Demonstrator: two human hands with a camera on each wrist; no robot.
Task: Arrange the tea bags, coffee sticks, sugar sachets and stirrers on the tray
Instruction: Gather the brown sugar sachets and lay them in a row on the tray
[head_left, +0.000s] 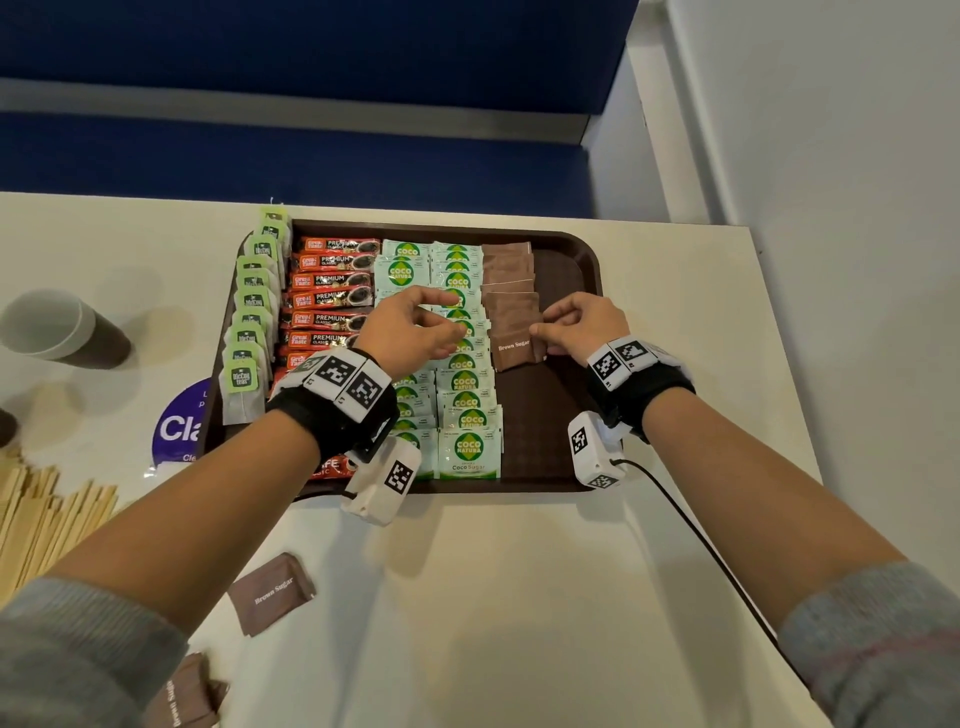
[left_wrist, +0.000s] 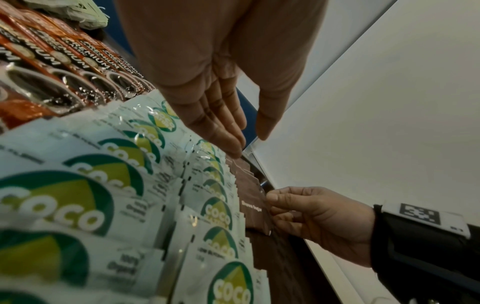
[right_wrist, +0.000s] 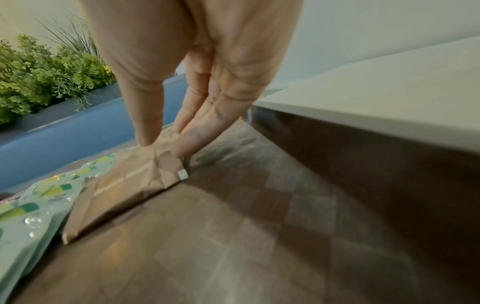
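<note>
A brown tray holds columns of tea bags, coffee sticks, green-and-white coco sugar sachets and brown sugar sachets. My right hand pinches the right edge of the nearest brown sugar sachet, which lies at the near end of its column. The right wrist view shows thumb and fingers pressing that sachet's crumpled corner onto the tray. My left hand hovers over the coco sugar sachets with relaxed fingers, holding nothing.
Two loose brown sugar sachets lie on the white table near me. Wooden stirrers are piled at the left edge, beyond them a paper cup. The tray's right strip is bare. A cable trails from my right wrist.
</note>
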